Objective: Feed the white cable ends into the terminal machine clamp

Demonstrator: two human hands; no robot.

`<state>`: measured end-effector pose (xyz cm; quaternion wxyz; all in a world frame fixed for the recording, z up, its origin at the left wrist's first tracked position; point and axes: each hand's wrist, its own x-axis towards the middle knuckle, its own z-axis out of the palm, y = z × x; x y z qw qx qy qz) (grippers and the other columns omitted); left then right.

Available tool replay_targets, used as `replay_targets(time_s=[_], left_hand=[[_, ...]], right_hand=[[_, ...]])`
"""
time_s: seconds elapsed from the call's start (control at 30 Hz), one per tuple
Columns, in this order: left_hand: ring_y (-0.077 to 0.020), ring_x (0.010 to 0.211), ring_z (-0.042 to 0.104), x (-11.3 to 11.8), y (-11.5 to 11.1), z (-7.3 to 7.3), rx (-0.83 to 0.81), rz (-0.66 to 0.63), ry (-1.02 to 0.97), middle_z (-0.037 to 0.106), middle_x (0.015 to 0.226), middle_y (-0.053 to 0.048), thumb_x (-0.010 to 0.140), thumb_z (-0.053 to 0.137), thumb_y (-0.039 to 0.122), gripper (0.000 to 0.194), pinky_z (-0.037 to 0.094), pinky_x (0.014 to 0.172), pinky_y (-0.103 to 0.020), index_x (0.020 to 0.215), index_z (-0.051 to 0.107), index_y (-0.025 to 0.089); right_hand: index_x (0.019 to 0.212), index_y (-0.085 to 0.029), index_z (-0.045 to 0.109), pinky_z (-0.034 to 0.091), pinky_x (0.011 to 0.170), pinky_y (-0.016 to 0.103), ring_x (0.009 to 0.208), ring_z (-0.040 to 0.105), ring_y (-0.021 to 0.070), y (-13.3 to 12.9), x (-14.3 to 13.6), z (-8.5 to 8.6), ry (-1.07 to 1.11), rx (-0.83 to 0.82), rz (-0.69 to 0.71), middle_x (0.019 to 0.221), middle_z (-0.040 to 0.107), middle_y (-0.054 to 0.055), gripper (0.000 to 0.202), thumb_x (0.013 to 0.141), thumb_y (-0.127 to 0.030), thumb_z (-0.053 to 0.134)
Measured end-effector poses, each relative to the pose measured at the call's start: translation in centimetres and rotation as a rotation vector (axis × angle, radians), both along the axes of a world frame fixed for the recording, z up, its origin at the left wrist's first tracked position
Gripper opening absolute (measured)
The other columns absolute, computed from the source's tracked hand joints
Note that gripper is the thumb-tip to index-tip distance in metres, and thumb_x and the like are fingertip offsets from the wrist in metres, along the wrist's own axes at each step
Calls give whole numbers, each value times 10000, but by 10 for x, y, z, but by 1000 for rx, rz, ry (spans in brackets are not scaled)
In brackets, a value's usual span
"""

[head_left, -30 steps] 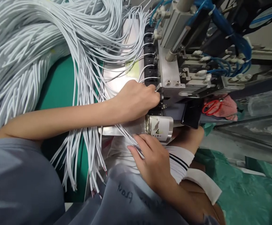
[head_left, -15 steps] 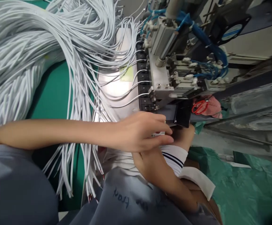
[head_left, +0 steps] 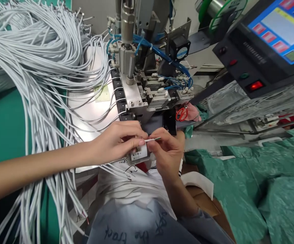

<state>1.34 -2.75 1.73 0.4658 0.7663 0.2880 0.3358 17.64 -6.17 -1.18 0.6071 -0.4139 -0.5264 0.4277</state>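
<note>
A thin white cable (head_left: pixel 150 140) with a green wire tip spans the small gap between my hands. My left hand (head_left: pixel 118 142) pinches it between thumb and fingers. At its tip end, my right hand (head_left: pixel 168 152) closes thumb and forefinger on the cable. Just under the hands sits a white-labelled block (head_left: pixel 139 154), partly covered by the left fingers. Behind them stands a bench machine (head_left: pixel 134 101) with a row of black clamps (head_left: pixel 121 95), which several white cables run into. A thick bundle of white cables (head_left: pixel 35 84) drapes down on the left.
A tilted control panel (head_left: pixel 258 54) stands at upper right. Red-handled scissors (head_left: pixel 181 114), a pink cloth (head_left: pixel 193 112) and a dark phone-like slab (head_left: pixel 169 122) lie beside the machine. Green plastic sheeting (head_left: pixel 238 183) covers the lower right. The left worktop has a green mat (head_left: pixel 7 122).
My right hand has risen from below the left forearm to meet my left hand at the cable. The view has swung right, bringing the control panel into sight.
</note>
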Motion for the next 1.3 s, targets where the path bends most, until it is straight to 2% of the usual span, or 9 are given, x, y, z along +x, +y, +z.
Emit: replay_targets(time_s=[0.13,0.37,0.47,0.6,0.73,0.87,0.93,1.1,1.3], left_hand=[[-83,570,529,0,0,-2,83,32,-33,574,652,-24,861,532,148,154,430,525,-184,804,670,110],[-97,605,508,-3,4,-11,364,58,122,591,695,-40,841,500,87,183,402,542,-205,826,677,131],[-93,568,498,0,3,-10,297,111,108,582,636,-23,816,539,98,149,394,524,-204,744,666,127],[-74,516,477,2,1,-7,186,148,68,561,572,8,808,581,145,168,389,499,-182,646,626,137],[-76,512,445,-2,5,-9,542,147,226,536,605,-4,849,499,140,178,337,469,-182,722,623,127],[-90,491,415,-7,10,-11,896,111,469,539,625,-26,858,417,104,234,276,445,-217,746,623,114],[-92,507,431,-7,9,-13,816,133,462,541,638,-22,861,423,117,225,293,459,-215,750,620,124],[-81,566,471,-4,6,-18,415,145,307,519,622,3,884,480,188,199,361,527,-186,745,614,142],[-79,577,494,-1,10,-15,263,131,219,555,641,-6,861,500,163,187,396,544,-192,723,622,136]], right_hand=[[792,-221,723,393,507,239,624,506,104,1,-1,5,-155,39,-53,687,563,-1,82,746,-172,677],[709,-162,712,286,437,227,484,377,63,12,20,21,-448,-47,98,547,451,-38,65,749,-170,661],[653,-156,688,267,436,228,465,332,62,13,14,16,-348,-65,112,502,386,-53,101,745,-180,657],[654,-160,673,287,452,239,492,360,80,8,-3,1,-188,-30,-25,531,416,-37,143,770,-230,631],[662,-161,653,271,459,242,484,340,77,10,-3,0,-405,124,-124,528,389,-41,143,788,-191,593],[555,-167,563,262,467,249,470,320,74,21,9,9,-590,98,75,502,338,-51,222,774,-190,591],[553,-171,560,261,464,253,468,321,77,25,9,7,-565,89,106,500,347,-46,229,780,-201,581],[620,-177,614,270,459,260,474,336,89,26,1,-5,-421,113,-54,512,365,-37,181,790,-215,566],[632,-172,634,285,453,256,472,359,85,26,1,-7,-356,32,12,519,414,-34,174,794,-219,595]])
